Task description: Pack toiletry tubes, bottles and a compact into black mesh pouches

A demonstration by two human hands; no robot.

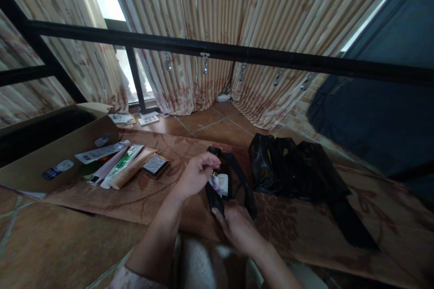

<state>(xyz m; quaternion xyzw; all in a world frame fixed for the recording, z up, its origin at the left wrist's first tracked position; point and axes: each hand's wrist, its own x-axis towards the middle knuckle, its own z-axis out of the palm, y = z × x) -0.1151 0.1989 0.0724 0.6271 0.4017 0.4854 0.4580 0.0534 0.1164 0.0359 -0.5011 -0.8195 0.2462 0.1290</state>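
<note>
On the mat (186, 146), between the tubes (125, 162) and the big bag (288, 167), holds the small bag (214, 198) with the right hand (233, 219). Grasps it by the near edge, with thumb on top and fingers tucked out of sight, likely to stop it slipping and to make the gap wide. Bends the left hand (198, 171) over that gap, with fingertips close together at the top of a little bottle (214, 182), next to a white thing (223, 184). Cannot tell if pinching it or just touching it. By the box (77, 149), has tubes and a shiny case (155, 164) close together, perhaps to be easy to see.
</note>
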